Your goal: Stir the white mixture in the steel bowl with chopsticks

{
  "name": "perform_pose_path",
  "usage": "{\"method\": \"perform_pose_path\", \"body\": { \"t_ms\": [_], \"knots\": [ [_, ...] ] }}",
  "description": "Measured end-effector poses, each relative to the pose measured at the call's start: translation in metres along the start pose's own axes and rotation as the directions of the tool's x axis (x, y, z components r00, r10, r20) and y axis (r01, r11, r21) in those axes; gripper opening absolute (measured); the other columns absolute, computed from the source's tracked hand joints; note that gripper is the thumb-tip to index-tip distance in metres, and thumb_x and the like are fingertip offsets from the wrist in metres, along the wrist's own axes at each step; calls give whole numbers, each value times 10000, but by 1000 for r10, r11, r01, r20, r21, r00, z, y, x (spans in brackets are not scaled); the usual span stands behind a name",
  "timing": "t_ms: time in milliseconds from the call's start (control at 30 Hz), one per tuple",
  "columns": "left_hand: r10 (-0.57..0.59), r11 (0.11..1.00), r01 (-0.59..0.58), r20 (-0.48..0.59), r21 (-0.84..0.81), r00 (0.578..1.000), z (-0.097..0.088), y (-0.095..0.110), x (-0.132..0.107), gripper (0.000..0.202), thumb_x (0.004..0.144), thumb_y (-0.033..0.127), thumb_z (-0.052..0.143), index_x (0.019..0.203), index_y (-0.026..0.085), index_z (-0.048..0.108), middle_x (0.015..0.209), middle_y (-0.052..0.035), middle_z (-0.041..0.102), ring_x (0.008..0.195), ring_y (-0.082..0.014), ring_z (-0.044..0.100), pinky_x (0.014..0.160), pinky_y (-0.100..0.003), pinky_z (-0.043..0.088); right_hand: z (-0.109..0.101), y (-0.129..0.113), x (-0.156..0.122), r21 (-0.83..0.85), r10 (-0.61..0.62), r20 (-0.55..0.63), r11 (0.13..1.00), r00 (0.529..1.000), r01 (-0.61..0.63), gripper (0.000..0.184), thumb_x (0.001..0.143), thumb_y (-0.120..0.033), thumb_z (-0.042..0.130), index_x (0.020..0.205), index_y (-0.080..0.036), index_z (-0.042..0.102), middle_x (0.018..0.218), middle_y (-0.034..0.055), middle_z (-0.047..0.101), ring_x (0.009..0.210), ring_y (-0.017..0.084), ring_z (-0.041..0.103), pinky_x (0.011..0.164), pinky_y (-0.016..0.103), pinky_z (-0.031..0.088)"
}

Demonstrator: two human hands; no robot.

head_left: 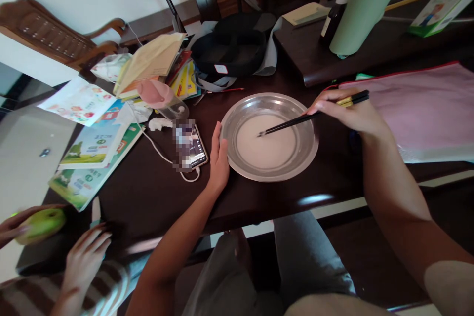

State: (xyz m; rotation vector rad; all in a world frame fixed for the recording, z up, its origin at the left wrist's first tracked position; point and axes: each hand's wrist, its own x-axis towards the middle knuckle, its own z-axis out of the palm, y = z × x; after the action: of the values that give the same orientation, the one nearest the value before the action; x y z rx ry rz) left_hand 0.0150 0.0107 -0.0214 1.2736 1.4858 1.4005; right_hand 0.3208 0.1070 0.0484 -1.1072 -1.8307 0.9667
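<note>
A round metal basin (270, 173) stands on the dark wooden table, with a pale, milky liquid (264, 145) covering its bottom. My left hand (219, 160) rests against the basin's left rim, fingers pressed along the outside. Held in my right hand (346, 111) is a pair of black chopsticks (292, 122) with gold bands near the upper ends. Their tips dip into or touch the liquid near the basin's middle; how deep I cannot tell.
Left of the basin lies a charging phone (192, 145), with booklets (92, 145) farther left. Another person's hand holds a green fruit (42, 224); their other hand is by a knife (96, 211). A black case (229, 49) sits behind, a pink pouch (414, 113) at right.
</note>
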Motion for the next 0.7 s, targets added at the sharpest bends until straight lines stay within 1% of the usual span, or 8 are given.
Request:
{"method": "perform_pose_path", "body": {
  "t_ms": [100,200,300,367,467,533,600,700],
  "knots": [
    [6,1000,-6,2,9,1000,0,0,0,622,951,614,488,1502,329,444,1682,-19,307,1560,-241,276,1300,-433,169,-8,4,-1,65,-1,-119,998,993,8,314,874,-432,680,638,-240,757,681,13,743,682,181,662,724,331,463],
    [6,1000,-6,2,9,1000,0,0,0,627,947,614,495,1501,326,446,1683,-18,305,1563,-240,267,1301,-426,168,-7,3,-1,104,-16,19,994,1000,14,323,871,-436,681,626,-238,751,680,18,739,688,191,677,728,339,478],
    [-5,1000,5,0,2,1000,0,0,0,609,953,600,496,1499,335,447,1682,-9,308,1570,-238,245,1302,-428,169,2,-1,-1,56,-24,177,998,984,14,258,842,-463,703,731,-245,784,788,27,780,778,207,705,734,334,484],
    [-6,1000,6,-1,-3,1000,1,-1,0,603,958,591,494,1500,332,444,1680,-12,312,1569,-235,249,1303,-428,163,5,-1,0,18,-24,134,1000,991,21,257,843,-475,698,760,-249,787,810,26,787,792,207,697,722,331,476],
    [3,1000,-3,3,-7,1000,1,-1,0,611,956,597,492,1502,328,441,1681,-21,310,1560,-237,275,1302,-428,161,-1,2,0,-10,-16,-65,1000,998,15,280,869,-457,678,708,-246,769,749,24,767,732,195,667,716,341,463],
    [6,1000,-6,2,-1,1000,0,-1,0,608,955,599,493,1499,333,444,1681,-18,311,1560,-239,275,1301,-430,163,-7,4,0,44,-20,-133,999,991,26,324,872,-454,675,633,-245,739,679,24,737,689,200,659,720,358,469],
    [8,1000,-8,0,6,1000,0,-1,0,596,956,594,494,1494,342,450,1678,-9,318,1562,-239,272,1302,-430,159,-8,3,-1,93,-22,-74,995,997,29,346,867,-462,678,602,-245,727,655,28,725,676,208,669,724,368,482],
    [5,1000,-5,1,5,1000,1,0,0,593,954,591,500,1492,347,455,1677,-2,320,1564,-241,264,1304,-431,155,0,-1,-2,65,-11,141,998,990,1,295,852,-472,689,681,-242,760,743,33,766,750,211,700,742,351,492]
  ]
}}
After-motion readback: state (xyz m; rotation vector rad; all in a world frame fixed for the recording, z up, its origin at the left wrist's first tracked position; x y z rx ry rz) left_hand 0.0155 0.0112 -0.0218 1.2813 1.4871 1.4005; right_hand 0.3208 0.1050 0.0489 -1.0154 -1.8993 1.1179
